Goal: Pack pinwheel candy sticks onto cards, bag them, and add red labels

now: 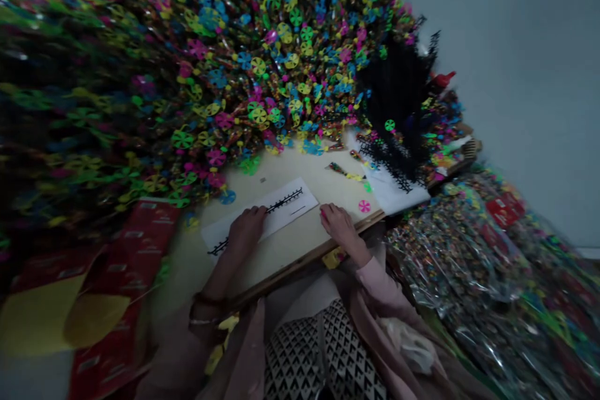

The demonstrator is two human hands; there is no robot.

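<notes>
On the table lies a white paper strip [307,192] with a long black plastic strip [285,201] that has short side prongs. My left hand [248,229] rests over the middle of the black strip, its fingers bent and closed on it. To the right of the paper, my right hand [338,225] is low over the table near its front edge, fingers curled together. A bit of bright pink shows at those fingertips; its shape is mostly hidden. A pink pinwheel disc [364,205] lies to the right of that hand.
A huge heap of colourful pinwheel toys [262,62] rises behind the table [276,262]. Black pronged strips [398,100] are piled at the back right, partly over white paper [398,194]. Red cards [135,262] lie at left; bagged toys [459,256] lie at right.
</notes>
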